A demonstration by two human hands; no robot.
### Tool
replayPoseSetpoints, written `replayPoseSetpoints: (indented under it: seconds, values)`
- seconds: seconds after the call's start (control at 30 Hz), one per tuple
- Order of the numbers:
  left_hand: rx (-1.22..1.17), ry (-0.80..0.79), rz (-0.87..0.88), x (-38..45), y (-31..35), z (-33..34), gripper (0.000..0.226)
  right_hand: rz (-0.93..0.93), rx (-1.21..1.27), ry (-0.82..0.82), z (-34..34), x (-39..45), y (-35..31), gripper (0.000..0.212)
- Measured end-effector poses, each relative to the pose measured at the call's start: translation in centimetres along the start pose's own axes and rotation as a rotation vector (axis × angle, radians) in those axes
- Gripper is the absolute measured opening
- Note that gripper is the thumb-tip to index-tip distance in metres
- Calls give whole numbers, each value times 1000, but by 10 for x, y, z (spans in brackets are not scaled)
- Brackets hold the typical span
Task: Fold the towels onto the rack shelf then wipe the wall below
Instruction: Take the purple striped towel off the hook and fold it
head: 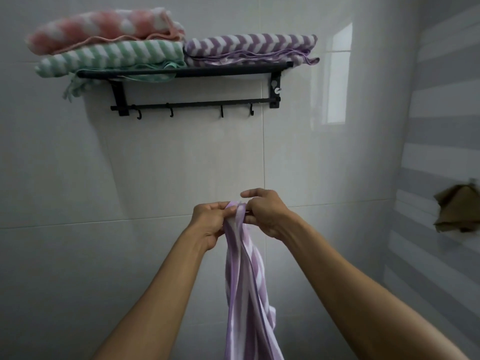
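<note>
Two hands are held up close together in front of the white wall (181, 165). The left hand (210, 223) has its fingers curled and pinches the top edge of a purple striped towel (244, 281). The right hand (265, 214) pinches the same edge just beside it, with one finger sticking out straight above the cloth. The towel hangs down from the fingers in a long bunched strip, between the two arms, and goes out of view at the bottom. I think the hands hold it at the top like this so it can fall straight, and so each hand can find a corner before folding. High above the fingers is the black rack shelf (181, 71). On it lie three folded towels: a pink towel (104, 27) on top of a green towel (111, 57), and another purple folded towel (249, 48) beside them. So the hanging towel looks like the last one to fold. The wall part under the rack, right behind the fingers, is not wiped yet, I think.
</note>
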State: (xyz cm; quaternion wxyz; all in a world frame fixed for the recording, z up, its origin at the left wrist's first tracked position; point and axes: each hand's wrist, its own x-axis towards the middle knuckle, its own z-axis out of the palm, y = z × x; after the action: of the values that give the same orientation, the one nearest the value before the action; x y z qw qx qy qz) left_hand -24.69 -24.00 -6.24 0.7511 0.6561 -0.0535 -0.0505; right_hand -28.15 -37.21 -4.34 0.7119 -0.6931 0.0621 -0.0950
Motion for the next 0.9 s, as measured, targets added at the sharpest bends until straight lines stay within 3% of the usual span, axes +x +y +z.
replayPoseSetpoints:
  seconds: [0.07,0.13,0.33,0.43,0.57,0.7,0.9]
  values:
    - [-7,0,15,-1,2,-5,15,5,63,-137,-4,-4,-4,23]
    - [-48,-15,29,-3,5,-8,11,-62,-39,-211,-6,-2,-1,20]
    - [-113,8,44,-4,5,-17,20,-369,-529,-44,-6,3,4,7]
    - [-110,58,48,1,3,-31,27,-485,-746,-64,-9,4,-1,9]
    - [-109,-1,58,-1,10,-36,30,-515,-769,-165,-1,1,-9,11]
    - [-183,-95,57,-5,15,-32,36,-606,-817,-121,10,7,-8,23]
    - [-208,-200,74,-5,15,-38,55,-585,-712,-44,11,13,-7,17]
